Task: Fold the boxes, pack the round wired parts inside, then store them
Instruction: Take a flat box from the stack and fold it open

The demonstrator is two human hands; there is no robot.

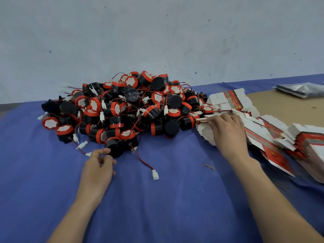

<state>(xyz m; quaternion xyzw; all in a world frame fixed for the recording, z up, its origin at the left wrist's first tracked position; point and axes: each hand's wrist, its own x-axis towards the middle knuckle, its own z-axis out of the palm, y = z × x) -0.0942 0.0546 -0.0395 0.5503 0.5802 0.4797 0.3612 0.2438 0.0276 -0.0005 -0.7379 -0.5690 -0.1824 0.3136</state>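
Observation:
A big pile of round black-and-red wired parts (122, 109) lies on the blue cloth (157, 207) against the wall. My left hand (98, 167) hovers at the pile's near edge, fingers loosely curled, its index tip touching a black part (116, 149). A red-black wire with a white connector (155, 174) trails from that part. Flat white-and-red boxes (204, 133) lie fanned out to the right of the pile. My right hand (228, 135) rests on this stack and pinches the edge of the top flat box (201, 120).
More flat boxes lie behind (233, 99) and at the far right (312, 144). A brown cardboard sheet (280, 111) covers the table's right side, with a grey plastic bag (301, 89) on it. A pale wall (157, 41) stands close behind the pile.

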